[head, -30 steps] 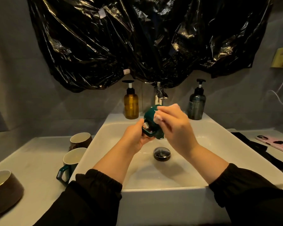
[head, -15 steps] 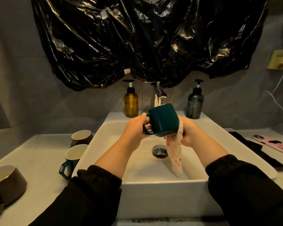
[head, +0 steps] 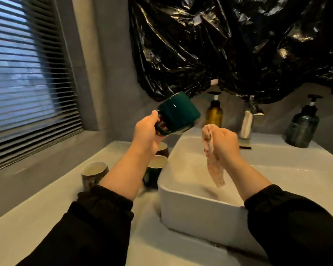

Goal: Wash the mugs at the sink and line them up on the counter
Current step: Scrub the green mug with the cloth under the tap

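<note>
Left hand (head: 146, 133), gripping green mug (head: 178, 112), partly hides brown mug (head: 163, 149).

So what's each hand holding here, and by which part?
The left hand grips the green mug by its handle, mug tilted. The right hand clutches the cloth near its top end, the rest hanging over the sink.

Person's arms, head view. Left sleeve (head: 92, 227) and right sleeve (head: 296, 223): black, matte, loose-fitting fabric that lies in soft folds. Each sleeve ends partway along the forearm in a gathered elastic cuff. The left cuff (head: 106, 194) shows fine puckered ridges; the right cuff (head: 261, 194) appears smoother. Beyond the cuffs the forearms, left hand (head: 145, 131) and right hand (head: 224, 144) are bare.
</note>
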A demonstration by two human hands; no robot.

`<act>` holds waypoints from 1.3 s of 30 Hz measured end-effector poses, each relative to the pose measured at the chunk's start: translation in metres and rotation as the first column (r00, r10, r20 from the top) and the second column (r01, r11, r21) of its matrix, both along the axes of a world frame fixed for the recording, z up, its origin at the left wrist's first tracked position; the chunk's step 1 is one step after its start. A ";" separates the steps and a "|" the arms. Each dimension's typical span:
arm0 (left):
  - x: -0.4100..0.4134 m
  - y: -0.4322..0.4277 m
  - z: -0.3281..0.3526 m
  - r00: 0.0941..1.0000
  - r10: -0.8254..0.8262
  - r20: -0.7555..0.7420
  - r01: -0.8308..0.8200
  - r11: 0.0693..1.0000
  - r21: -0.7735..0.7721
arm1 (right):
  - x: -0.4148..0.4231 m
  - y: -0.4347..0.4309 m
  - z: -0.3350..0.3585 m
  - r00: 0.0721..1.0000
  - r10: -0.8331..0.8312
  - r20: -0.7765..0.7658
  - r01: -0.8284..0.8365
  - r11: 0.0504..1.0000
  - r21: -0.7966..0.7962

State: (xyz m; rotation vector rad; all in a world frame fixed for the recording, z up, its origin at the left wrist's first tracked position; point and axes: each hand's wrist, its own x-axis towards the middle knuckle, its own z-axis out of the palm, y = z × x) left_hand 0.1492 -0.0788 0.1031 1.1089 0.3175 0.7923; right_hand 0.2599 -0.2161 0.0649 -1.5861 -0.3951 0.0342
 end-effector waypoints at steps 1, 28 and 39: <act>-0.011 0.014 -0.002 0.998 0.066 0.008 -0.066 0.998 0.011 | -0.005 0.011 -0.004 0.997 -0.029 0.074 0.030 0.999 -0.016; -0.013 0.098 -0.160 0.627 0.623 -0.469 -0.492 0.783 0.382 | -0.018 0.058 -0.037 0.916 0.115 0.385 0.029 0.937 -0.348; -0.008 0.103 -0.173 0.674 0.592 -0.442 -0.445 0.803 0.397 | -0.022 0.059 -0.037 0.904 0.169 0.392 -0.004 0.921 -0.388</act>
